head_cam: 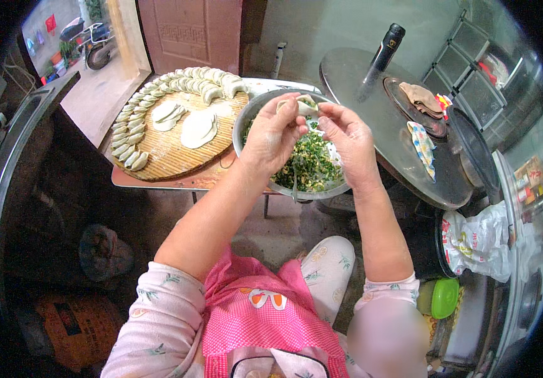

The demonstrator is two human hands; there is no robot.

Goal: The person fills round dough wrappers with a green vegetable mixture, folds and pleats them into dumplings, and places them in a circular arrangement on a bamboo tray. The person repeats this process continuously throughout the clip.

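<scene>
Between my two hands, above a metal basin [242, 124], is a dumpling wrapper [307, 107] folded over green filling that shows at its upper edge. My left hand [273, 130] grips its left end, and the fingertips of my right hand [349, 141] pinch its right end. Chopped green and yellow filling [314, 163] lies in the basin, with a metal spoon [295, 182] standing in it. To the left, a round board [177, 156] carries two stacks of flat wrappers, a smaller one [167, 115] and a larger one [199, 130]. Folded dumplings [132, 125] line the board's left and far rim.
The board and basin rest on a low table [129, 179]. At the right, a dark round table [394, 127] bears a tall dark bottle-like object [384, 49], a brown cloth [422, 99] and a checked cloth [421, 144]. A white plastic bag [479, 241] hangs below it. An open doorway is at far left.
</scene>
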